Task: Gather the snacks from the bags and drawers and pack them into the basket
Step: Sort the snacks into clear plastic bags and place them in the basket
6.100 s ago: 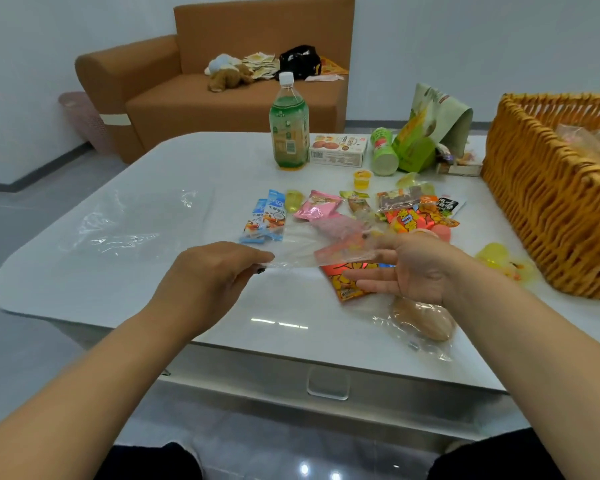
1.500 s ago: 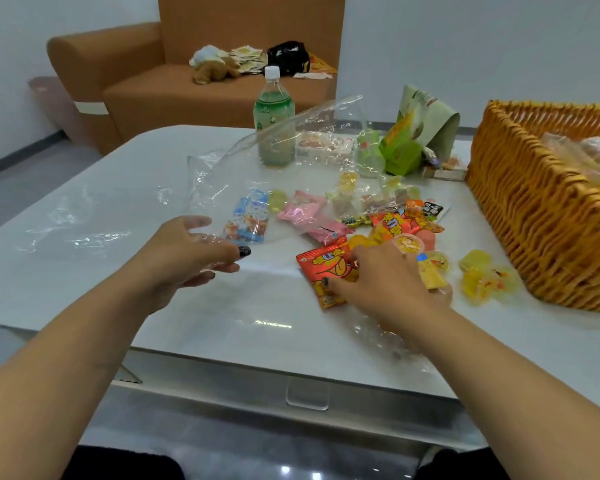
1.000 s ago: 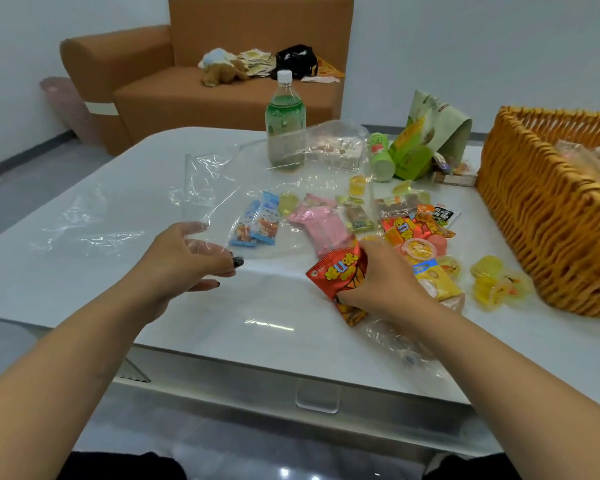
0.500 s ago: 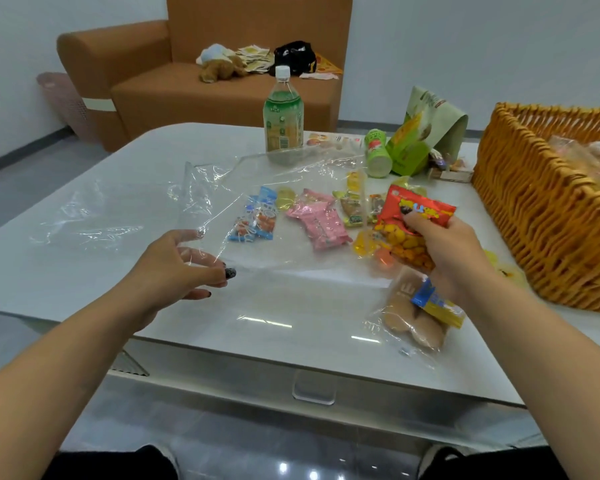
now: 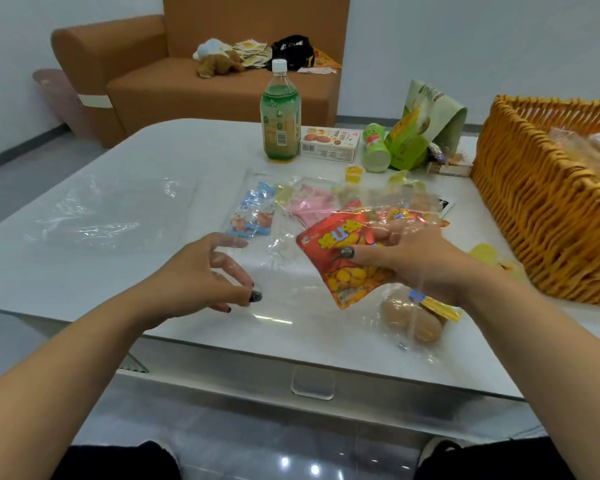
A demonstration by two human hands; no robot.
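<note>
My right hand [image 5: 420, 258] grips a red snack packet [image 5: 340, 258] just above the table, with a yellow-and-blue packet [image 5: 437, 308] tucked under its wrist. A clear plastic bag [image 5: 284, 244] drapes over that hand and the packet. My left hand [image 5: 194, 275] holds the bag's near edge between thumb and fingers. Blue packets [image 5: 253, 216] and pink packets [image 5: 312, 206] lie under the plastic. The wicker basket [image 5: 541, 216] stands at the right with wrapped snacks inside. Bagged bread rolls [image 5: 409, 320] lie near the table's front edge.
At the back stand a green bottle [image 5: 280, 112], a biscuit box [image 5: 329, 143], a green can [image 5: 374, 147] and a green pouch [image 5: 420, 126]. Yellow jellies [image 5: 485, 252] lie beside the basket. Another clear bag [image 5: 111, 216] lies flat at the left. A drawer handle [image 5: 312, 384] sits below.
My right hand picked the red packet off the table, lifted it and brought it left under the clear bag. The bag has sunk lower over the snacks. My left hand kept its hold.
</note>
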